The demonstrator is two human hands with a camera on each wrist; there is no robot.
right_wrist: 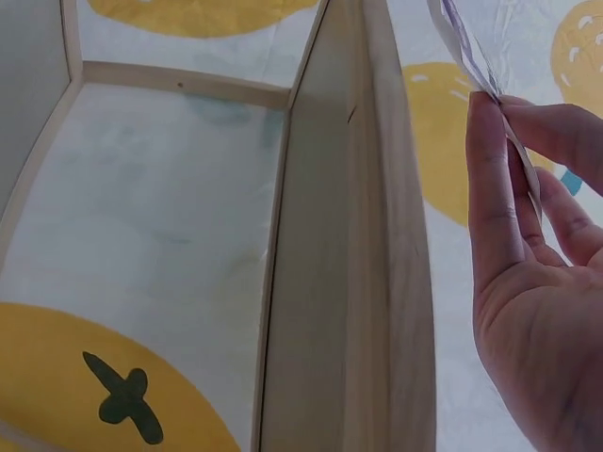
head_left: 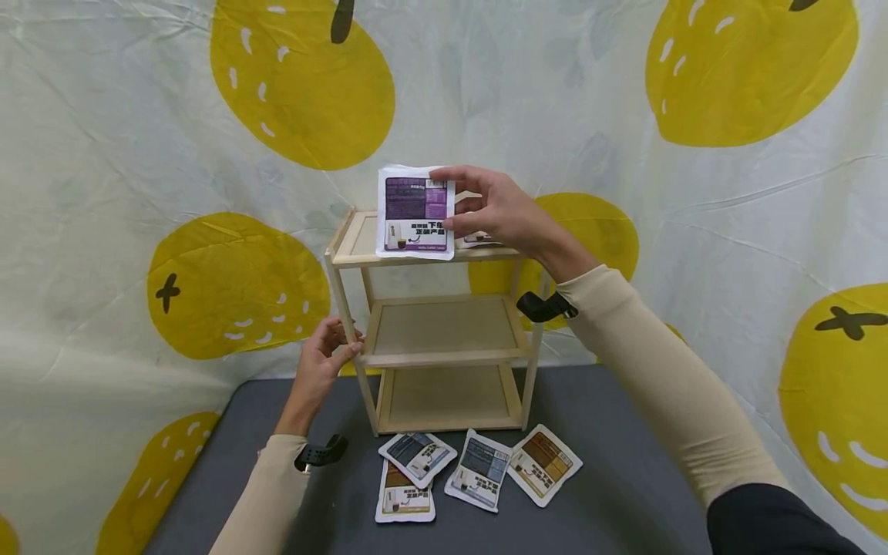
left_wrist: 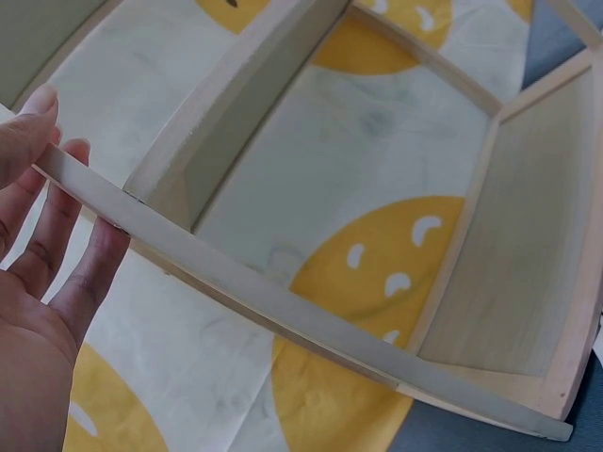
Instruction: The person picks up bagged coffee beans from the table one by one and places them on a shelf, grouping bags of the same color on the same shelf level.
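Observation:
My right hand point(head_left: 502, 212) pinches a flat white-edged sachet with a purple label point(head_left: 409, 202) by its right edge, between thumb and fingers. Held upright, the sachet appears in front of the top board of a small three-tier wooden shelf point(head_left: 447, 327). In the right wrist view it is seen edge-on point(right_wrist: 476, 56), beside the shelf's wooden rail point(right_wrist: 400, 235). My left hand point(head_left: 319, 366) grips the shelf's left front post point(left_wrist: 264, 292) near the middle board, thumb on one side and fingers on the other. Behind my right hand, another sachet point(head_left: 479, 239) lies on the top board, mostly hidden.
Several sachets lie before the shelf on the dark grey tabletop point(head_left: 610, 462): a blue-grey one point(head_left: 419, 455) overlapping a brown one point(head_left: 405, 501), another blue-grey one point(head_left: 480, 470), and a brown-orange one point(head_left: 544, 466). A fruit-print curtain point(head_left: 444, 92) hangs behind.

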